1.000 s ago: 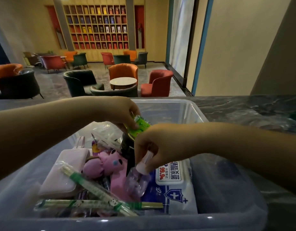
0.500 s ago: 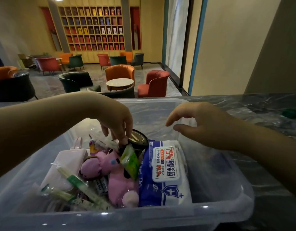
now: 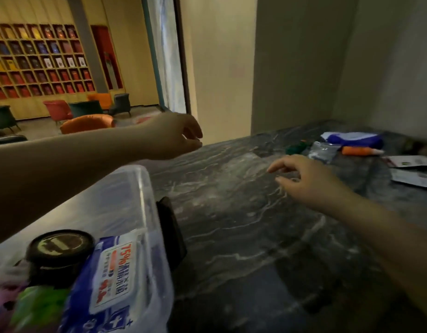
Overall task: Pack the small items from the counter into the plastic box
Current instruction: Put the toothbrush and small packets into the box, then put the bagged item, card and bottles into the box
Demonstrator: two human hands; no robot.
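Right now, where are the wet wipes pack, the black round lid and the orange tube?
wet wipes pack [image 3: 112, 276], head view, on its white label.
black round lid [image 3: 61, 245], head view, on its top face.
orange tube [image 3: 356, 150], head view, on its orange body.

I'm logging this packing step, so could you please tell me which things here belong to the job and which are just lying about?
Job:
plastic box
wipes pack
black jar
orange tube
clear packet
blue-and-white item
paper cards
counter

Lying about:
armchairs
shelf wall
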